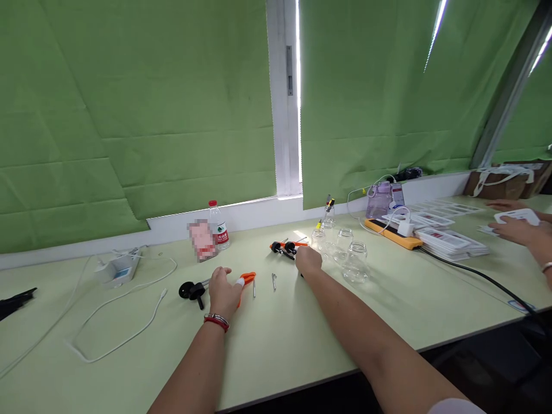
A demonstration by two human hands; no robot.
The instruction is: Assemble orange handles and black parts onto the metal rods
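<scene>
A pale green table (276, 345) is running along a wall of green blinds (142, 115), split by a white window post (282, 98); daylight is showing through the gaps. Taking the water bottle (219, 227) at the wall as the landmark: a white cable (129, 322) and a small white box (118, 269) are lying to its left; four clear glass jars (345, 253) are standing to its right, and beyond them an orange power strip (394, 233) and stacks of white cards (448, 241), where another person's hands (517, 227) are working.

The left hand (224, 290) is resting palm down in front of the bottle, fingers loosely curled over an orange-handled tool (248, 280) with a black knob (192, 290) at its other end; whether it is actually gripping cannot be told. The right hand (308, 261) is lying right of the bottle, fingers curled down onto the table just beside a second orange-and-black tool (284, 247); its grip cannot be told either. A small metal pin (273, 280) is lying between the hands.

Both forearms are extending forward, the right one more steeply across the table.
</scene>
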